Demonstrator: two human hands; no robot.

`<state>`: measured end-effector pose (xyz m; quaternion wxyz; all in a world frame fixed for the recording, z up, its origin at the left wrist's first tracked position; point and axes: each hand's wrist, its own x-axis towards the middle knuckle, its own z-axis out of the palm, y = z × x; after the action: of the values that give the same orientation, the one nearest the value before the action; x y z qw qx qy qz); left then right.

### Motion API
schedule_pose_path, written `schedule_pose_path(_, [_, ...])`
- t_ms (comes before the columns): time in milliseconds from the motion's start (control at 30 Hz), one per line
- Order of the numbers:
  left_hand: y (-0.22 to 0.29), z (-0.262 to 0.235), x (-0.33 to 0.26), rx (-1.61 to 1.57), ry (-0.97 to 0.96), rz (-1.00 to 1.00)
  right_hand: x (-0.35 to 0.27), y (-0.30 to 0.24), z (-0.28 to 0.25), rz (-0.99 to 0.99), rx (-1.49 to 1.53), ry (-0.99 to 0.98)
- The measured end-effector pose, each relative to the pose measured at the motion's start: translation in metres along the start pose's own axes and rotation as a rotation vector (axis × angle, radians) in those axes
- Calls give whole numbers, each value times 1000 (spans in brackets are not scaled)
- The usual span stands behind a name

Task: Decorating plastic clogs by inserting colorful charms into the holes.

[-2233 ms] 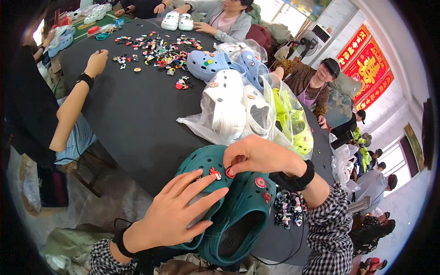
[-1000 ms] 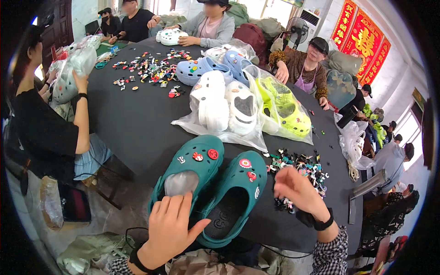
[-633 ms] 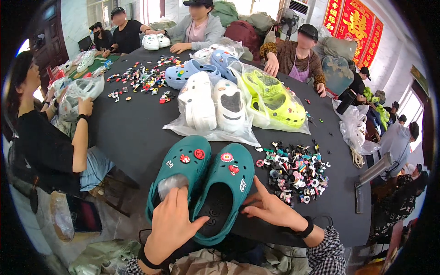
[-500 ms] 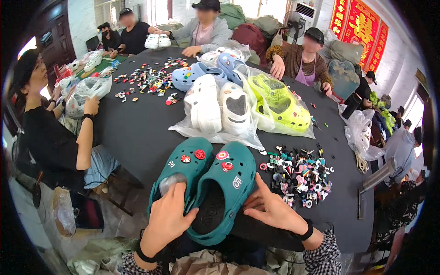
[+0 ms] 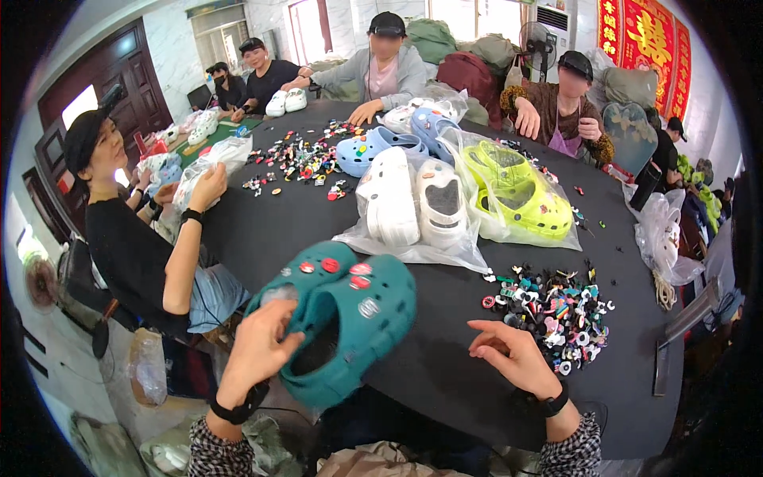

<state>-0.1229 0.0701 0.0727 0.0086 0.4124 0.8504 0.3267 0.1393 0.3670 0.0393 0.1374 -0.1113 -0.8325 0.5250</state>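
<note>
Far left: seated person in black top (image 5: 127, 238) presses a clear bag holding pale clogs (image 5: 211, 159) against the black round table (image 5: 270, 230), one hand on it.

Left hand (image 5: 258, 350) is closed around the rim of the pair of teal foam clogs (image 5: 342, 318), fingers curled into the heel opening of the nearer one. Pair is lifted and tilted off the near table edge, likely so the tops face the wearer; small red and white charms sit in the upper holes. A black band is on that wrist.

Centre: white foam clogs in a clear plastic bag (image 5: 413, 207) lie flat on the table; behind them are blue clogs (image 5: 373, 147) and a scattered heap of mixed charms (image 5: 306, 159).

Right hand (image 5: 513, 358) holds nothing, fingers loosely bent, resting on the tabletop just beside the pile of small multicoloured shoe charms (image 5: 556, 306), within easy reach of them. It is apart from the teal pair.

Right: neon yellow-green clogs in a clear bag (image 5: 517, 195) lie further back. Several other people sit around the far rim with their own shoes.
</note>
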Motion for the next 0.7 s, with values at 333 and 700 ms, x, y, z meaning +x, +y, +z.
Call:
schedule_pose_path(333, [-139, -10, 107, 243, 228, -78, 5, 7, 11, -65, -120, -149])
schedule_pose_path(700, [-57, 2, 68, 807, 232, 186, 2, 10, 9, -128, -184, -142])
